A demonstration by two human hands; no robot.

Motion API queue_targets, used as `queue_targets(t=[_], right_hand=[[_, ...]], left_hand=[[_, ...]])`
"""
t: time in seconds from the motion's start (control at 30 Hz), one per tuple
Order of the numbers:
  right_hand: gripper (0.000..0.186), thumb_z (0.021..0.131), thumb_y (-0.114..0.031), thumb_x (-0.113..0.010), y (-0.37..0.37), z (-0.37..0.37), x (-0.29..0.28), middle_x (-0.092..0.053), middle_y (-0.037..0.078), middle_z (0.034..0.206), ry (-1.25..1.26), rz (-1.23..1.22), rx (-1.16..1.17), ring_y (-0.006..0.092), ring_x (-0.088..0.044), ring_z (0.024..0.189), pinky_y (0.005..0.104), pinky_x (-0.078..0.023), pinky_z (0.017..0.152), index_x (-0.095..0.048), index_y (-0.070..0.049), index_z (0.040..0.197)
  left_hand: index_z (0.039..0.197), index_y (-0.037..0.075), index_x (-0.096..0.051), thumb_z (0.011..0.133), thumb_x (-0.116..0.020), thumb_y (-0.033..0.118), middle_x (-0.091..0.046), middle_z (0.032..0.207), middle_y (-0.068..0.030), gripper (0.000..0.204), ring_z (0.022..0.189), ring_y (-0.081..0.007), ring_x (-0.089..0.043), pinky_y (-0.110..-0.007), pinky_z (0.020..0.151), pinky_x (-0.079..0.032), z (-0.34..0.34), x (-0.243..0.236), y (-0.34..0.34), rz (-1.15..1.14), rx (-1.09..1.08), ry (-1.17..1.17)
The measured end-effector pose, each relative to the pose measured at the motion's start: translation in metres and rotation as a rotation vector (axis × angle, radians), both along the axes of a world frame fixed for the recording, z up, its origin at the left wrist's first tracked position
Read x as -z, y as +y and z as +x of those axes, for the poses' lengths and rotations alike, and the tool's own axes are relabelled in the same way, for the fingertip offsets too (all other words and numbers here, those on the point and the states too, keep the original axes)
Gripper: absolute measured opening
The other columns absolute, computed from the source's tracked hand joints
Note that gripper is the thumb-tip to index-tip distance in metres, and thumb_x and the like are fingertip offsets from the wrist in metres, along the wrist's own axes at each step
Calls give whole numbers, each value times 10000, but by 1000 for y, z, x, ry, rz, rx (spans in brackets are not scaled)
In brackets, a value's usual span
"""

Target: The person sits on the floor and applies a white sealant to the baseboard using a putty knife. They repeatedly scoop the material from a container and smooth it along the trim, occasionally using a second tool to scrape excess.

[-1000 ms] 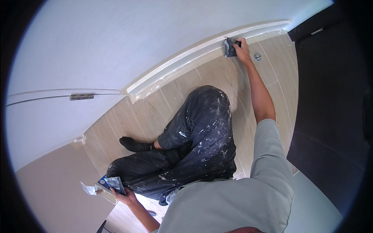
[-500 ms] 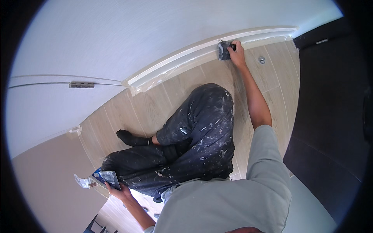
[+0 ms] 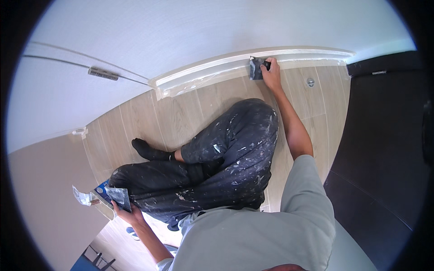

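Observation:
My right hand (image 3: 272, 77) grips a wide, dark-smeared putty knife (image 3: 256, 69) at the far side. Its blade lies against the pale baseboard (image 3: 205, 73), which is edged with masking tape (image 3: 183, 91) along the floor. Down at the left, beside my bent knee, my left hand (image 3: 130, 215) is closed on a second putty knife (image 3: 118, 198), with grey-white smears on its blade. Under and beside that blade show a blue printed packet (image 3: 102, 190) and a crumpled whitish sheet (image 3: 82, 196); whether the hand touches them I cannot tell.
A round metal door stop (image 3: 310, 82) rises from the wood-look floor (image 3: 296, 97) right of my right hand. A dark panel (image 3: 375, 149) stands along the right side. White door with hinge (image 3: 103, 74) is at the left. A blue chair (image 3: 88, 262) shows at lower left.
The whole view has shifted a little. Relative to the door stop, my right hand and its putty knife have slid slightly left along the baseboard. My left hand keeps its hold.

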State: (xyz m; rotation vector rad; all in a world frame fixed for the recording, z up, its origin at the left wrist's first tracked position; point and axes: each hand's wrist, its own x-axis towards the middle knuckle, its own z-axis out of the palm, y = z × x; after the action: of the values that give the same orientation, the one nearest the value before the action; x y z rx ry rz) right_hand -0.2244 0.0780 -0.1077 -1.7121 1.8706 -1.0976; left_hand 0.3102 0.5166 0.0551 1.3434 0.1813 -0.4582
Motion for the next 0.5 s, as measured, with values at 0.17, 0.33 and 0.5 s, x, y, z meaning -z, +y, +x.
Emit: queue_targets(t=[0.17,0.33,0.5], right_hand=[[280,811,-146,-657,0,18,-2,-597,196,946,1,33,-63,374,-557,942,453,-430,853,-526,-7,1016],[290,829,-165,-681,5,34,-2,-604,182,940,16,47,-131,341,-573,923,418,-443,844,-534,-14,1029],[260,861,-167,-677,3,39,5,-603,148,922,60,11,-261,274,-590,877,357,-459,821,-564,-5,1030]], left_hand=[[1132,56,-628,933,-624,292,-678,1081,-41,309,927,-168,-653,-279,793,-504,-1,-1,-2,-6,-33,24],[1161,64,-596,948,-599,290,-657,1127,-48,311,1020,-174,-622,-306,904,-470,2,0,2,-25,-21,47],[1170,47,-612,960,-586,281,-667,1130,-50,316,991,-171,-645,-296,847,-513,1,2,0,-50,-55,75]])
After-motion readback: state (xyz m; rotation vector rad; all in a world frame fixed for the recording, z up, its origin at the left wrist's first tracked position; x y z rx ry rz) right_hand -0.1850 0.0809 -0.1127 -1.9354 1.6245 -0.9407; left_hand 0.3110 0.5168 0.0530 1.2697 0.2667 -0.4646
